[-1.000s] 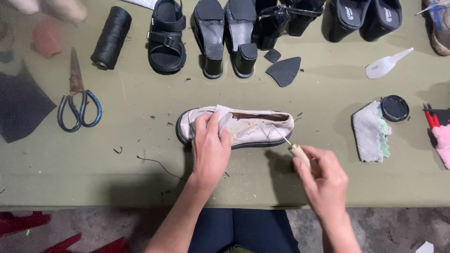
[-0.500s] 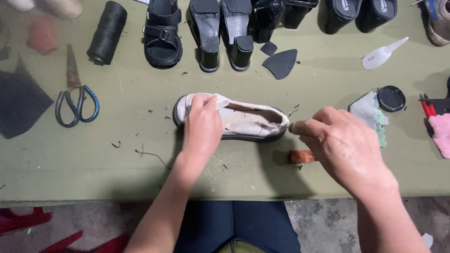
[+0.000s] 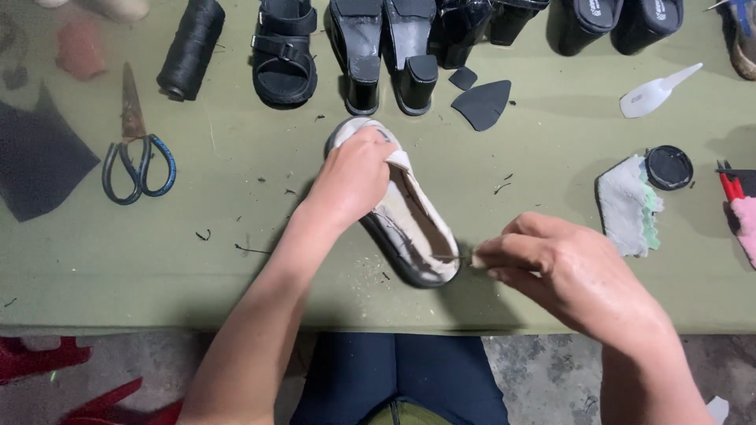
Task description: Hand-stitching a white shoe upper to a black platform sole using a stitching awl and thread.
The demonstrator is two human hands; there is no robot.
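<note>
A white slip-on shoe with a dark sole (image 3: 417,232) lies at an angle on the green table (image 3: 236,275), toe towards the far left and heel towards me. My left hand (image 3: 354,177) presses down over its toe end and grips it. At the heel rim, my right hand (image 3: 567,271) pinches something thin and needle-like between thumb and fingertips. What that thin thing is stays too small to tell. The rest of the shoe's opening shows between my two hands.
Scissors (image 3: 138,161), a black thread spool (image 3: 191,47) and a dark sheet (image 3: 39,165) lie at the left. Black sandals and heeled shoes (image 3: 386,47) line the far edge, with dark sole pieces (image 3: 484,102). To the right: a white scoop (image 3: 654,90), a cloth (image 3: 626,205) and a round black tin (image 3: 669,167).
The shoe has turned from lying crosswise to lying at an angle, heel towards me. My right hand moved to the heel rim. The wooden-handled tool seen on the table is out of sight.
</note>
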